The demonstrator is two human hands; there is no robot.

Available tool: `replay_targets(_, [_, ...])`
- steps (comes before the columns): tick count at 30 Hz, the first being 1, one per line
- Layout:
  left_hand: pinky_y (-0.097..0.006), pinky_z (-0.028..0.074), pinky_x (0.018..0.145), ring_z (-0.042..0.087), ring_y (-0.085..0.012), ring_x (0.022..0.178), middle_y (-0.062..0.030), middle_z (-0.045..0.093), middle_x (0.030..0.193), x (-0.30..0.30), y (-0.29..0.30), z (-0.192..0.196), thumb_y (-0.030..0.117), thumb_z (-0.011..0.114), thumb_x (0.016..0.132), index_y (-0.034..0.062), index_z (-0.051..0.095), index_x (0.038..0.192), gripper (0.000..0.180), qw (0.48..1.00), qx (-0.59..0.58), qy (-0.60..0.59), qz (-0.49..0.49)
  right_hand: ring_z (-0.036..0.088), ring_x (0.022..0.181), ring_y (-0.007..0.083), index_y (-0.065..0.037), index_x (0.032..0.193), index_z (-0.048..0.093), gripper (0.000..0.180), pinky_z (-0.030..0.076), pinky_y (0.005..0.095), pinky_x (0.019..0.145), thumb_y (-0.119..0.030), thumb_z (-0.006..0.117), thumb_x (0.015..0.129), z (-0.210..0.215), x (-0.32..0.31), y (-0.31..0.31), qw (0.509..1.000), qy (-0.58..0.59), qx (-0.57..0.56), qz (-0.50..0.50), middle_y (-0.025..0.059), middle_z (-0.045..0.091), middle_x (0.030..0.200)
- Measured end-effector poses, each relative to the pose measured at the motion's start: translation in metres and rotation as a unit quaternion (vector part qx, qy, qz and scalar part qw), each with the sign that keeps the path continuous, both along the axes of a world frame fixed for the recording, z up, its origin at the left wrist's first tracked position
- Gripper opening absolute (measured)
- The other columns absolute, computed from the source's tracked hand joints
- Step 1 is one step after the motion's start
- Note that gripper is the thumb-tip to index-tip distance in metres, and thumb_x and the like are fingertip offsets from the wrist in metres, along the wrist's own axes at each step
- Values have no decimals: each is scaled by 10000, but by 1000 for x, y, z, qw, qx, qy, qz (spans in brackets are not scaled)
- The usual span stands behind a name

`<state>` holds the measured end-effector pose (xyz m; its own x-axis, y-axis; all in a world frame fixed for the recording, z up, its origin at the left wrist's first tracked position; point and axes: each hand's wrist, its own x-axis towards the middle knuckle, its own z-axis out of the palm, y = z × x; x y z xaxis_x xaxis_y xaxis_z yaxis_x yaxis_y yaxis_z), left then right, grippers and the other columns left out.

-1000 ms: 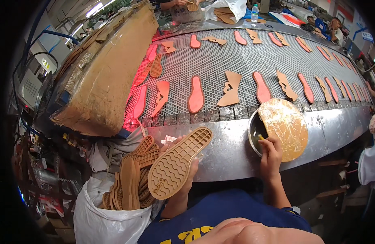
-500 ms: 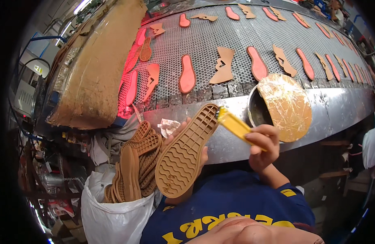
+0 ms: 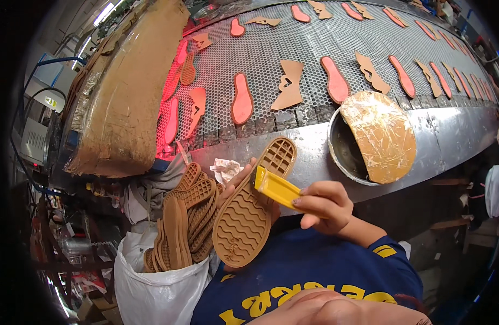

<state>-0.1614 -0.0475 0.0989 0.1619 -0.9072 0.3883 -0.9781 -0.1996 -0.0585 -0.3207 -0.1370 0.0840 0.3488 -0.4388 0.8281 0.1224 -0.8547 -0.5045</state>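
The left grip point(image 3: 237, 187) grasps a brown rubber shoe sole point(image 3: 245, 214) from behind, fingers showing along its left edge; most of that hand is hidden by the sole. The sole is held up in front of the torso, close to the near edge of the metal table point(image 3: 309, 149), tread toward the viewer. Its long axis slants from lower left to upper right: the gridded heel points up and away from the person, the wavy-ribbed forefoot down toward the body.

The right grip point(image 3: 329, 205) is closed around the handle of a yellow brush point(image 3: 283, 190). The brush's long axis slopes from the fingers up to the left, its head over the sole's narrow waist; whether it touches cannot be told.

A white sack point(image 3: 160, 290) packed with brown soles point(image 3: 176, 233) stands to the left. Crumpled paper point(image 3: 225, 170) lies just beside the left fingers. Further right, a round pot point(image 3: 345, 143) sits half covered by a film-wrapped lid point(image 3: 380, 138).
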Motion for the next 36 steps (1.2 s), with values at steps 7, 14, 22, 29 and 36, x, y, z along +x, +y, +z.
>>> replay_targets(7, [-284,206,1083,374,-88,1308,37,458,1399,1,3,-3,432,480,875,233,408,1392,558,951,-97,275,-104,573,782,209,-12,947,657,296,485,291,670,-260,718,797,-6,3,-19,996,-20,44,-77,104,576,896])
replay_targets(14, [-259,218,1073,371,-62,1299,37,459,1391,9,8,-4,388,539,835,263,393,1400,596,978,-55,187,-78,578,761,228,7,931,649,255,490,302,655,-184,736,786,-6,9,-14,991,-13,28,-132,115,573,880])
replay_targets(22, [-300,230,1087,373,-68,1298,-2,471,1380,5,7,8,311,572,841,143,358,1405,627,997,2,46,-59,585,763,234,14,943,645,270,496,306,645,-182,740,782,1,7,-8,986,9,19,-167,116,572,878])
replay_targets(29, [-342,392,977,503,-224,1181,-145,493,1324,1,-9,-11,227,529,887,42,403,1361,525,809,-168,550,-126,598,755,227,8,967,645,340,506,293,611,-250,745,767,1,11,5,997,12,-50,-65,114,578,892])
replay_targets(36, [-267,502,844,568,-180,1067,-140,552,1205,-3,-13,-18,-50,654,774,-28,403,1320,600,845,-222,472,-117,605,738,231,15,960,648,390,513,292,590,-309,744,764,7,14,22,992,17,-86,87,119,591,916])
